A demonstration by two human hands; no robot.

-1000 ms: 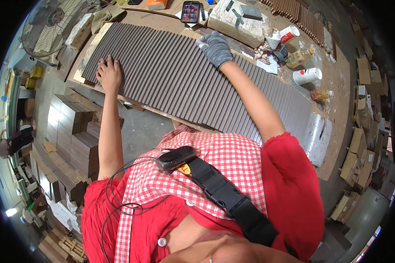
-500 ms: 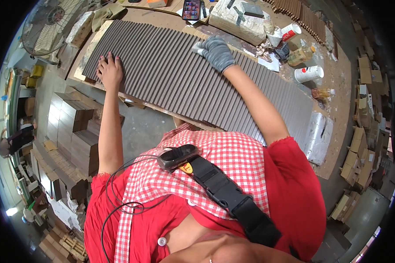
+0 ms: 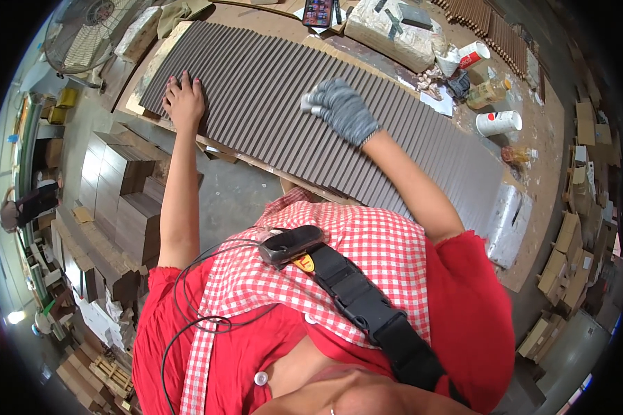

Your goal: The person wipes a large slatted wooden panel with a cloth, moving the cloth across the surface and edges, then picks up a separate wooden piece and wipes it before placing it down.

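Fingers of the left hand (image 3: 184, 101) lie spread and flat, palm down, gripping nothing, pressed on the near left end of the ribbed brown panel (image 3: 270, 90); this hand looks like the anchor. The panel, a long row of dark narrow slats side by side, runs from upper left to lower right across the workbench (image 3: 533, 124), its left end resting on a pale board edge. Right of centre, the right hand (image 3: 339, 107) wears a grey knit glove, fingers curled around a small pale pad or cloth, too small to tell which, and presses it onto the slat tops near the panel's far edge. Judgement: the work in hand is rubbing or wiping along the ribs. To do it well, keep the left palm bearing down so the slats do not creep, run the pad along the grooves and not across them, and hold even pressure so no rib is skipped. Further right on the bench stand a red-and-white cup (image 3: 473, 54), a bottle of yellowish liquid (image 3: 488, 93) and a white can lying on its side (image 3: 498, 122), all well apart from the gloved hand; keep the elbow clear of them. A phone (image 3: 318, 12) lies beyond the panel's far edge.
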